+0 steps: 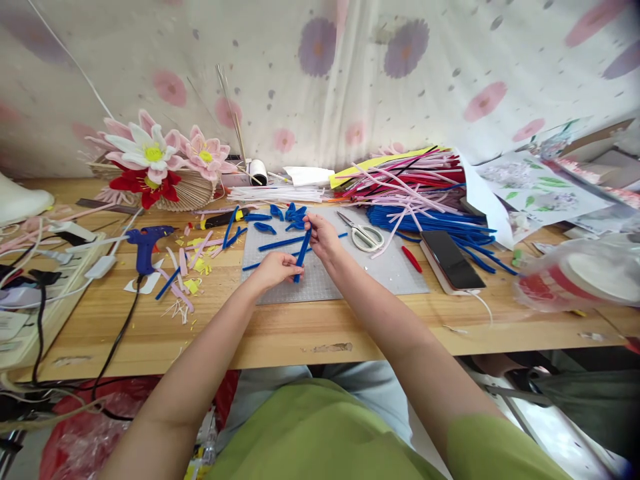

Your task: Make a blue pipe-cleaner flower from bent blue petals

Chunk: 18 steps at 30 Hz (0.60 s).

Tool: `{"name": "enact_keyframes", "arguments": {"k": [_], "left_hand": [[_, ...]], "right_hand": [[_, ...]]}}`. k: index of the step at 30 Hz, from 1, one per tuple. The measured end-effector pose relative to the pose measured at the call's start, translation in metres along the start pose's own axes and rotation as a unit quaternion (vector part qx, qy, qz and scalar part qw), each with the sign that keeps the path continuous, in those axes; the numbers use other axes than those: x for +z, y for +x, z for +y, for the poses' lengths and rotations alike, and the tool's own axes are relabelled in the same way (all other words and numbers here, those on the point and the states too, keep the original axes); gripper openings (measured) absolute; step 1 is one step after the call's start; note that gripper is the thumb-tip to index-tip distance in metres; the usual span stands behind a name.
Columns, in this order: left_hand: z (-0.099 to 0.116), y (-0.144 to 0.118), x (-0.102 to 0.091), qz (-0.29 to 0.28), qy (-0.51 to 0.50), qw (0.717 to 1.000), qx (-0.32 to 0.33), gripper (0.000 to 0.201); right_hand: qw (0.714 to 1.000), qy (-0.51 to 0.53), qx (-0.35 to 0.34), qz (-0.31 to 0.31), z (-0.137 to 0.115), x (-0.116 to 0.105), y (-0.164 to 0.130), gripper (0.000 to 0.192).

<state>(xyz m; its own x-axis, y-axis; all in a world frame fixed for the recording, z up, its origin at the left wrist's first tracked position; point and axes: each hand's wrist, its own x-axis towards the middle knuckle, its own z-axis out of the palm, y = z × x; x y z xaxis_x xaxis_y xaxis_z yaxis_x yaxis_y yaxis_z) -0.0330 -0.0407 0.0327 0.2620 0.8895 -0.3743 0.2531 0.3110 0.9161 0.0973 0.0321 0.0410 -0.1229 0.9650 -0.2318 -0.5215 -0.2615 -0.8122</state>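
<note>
- Left hand (277,268) pinches near end of a blue pipe cleaner (303,250), fingers closed tight on it.
- Right hand (321,235) grips its far end, closed round it.
- Pipe cleaner held just above grey cutting mat (350,277), mid-table.
- Scissors (364,235) lie on mat, right of the hands; phone (450,259) further right.
- Blue glue gun (147,243) to the left; bent blue pieces (295,215) just beyond the hands.

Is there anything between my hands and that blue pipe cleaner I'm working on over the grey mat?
Nothing visible stands between them. The left hand pinches the lower end of the blue pipe cleaner and the right hand grips its upper end, both just above the grey cutting mat. The scissors lie off to the right, apart.
</note>
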Motion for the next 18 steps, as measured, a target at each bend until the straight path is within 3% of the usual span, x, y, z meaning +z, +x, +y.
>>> {"name": "enact_keyframes", "arguments": {"k": [7, 12, 15, 18], "left_hand": [[0.005, -0.001, -0.012, 0.040, -0.011, 0.999, 0.023, 0.027], [0.008, 0.004, -0.031, 0.120, -0.073, 0.989, 0.041, 0.033], [0.005, 0.014, -0.047, 0.191, -0.018, 0.980, 0.047, 0.026], [0.001, 0.024, -0.061, 0.221, 0.133, 0.964, 0.062, 0.022]], "right_hand": [[0.998, -0.033, -0.054, 0.001, -0.007, -0.006, 0.006, 0.016], [0.998, -0.028, -0.048, 0.011, -0.011, -0.015, 0.010, 0.015], [0.995, -0.087, -0.048, -0.009, -0.013, -0.026, 0.011, 0.016], [0.981, -0.177, -0.078, 0.019, -0.017, -0.041, 0.011, 0.015]]}}
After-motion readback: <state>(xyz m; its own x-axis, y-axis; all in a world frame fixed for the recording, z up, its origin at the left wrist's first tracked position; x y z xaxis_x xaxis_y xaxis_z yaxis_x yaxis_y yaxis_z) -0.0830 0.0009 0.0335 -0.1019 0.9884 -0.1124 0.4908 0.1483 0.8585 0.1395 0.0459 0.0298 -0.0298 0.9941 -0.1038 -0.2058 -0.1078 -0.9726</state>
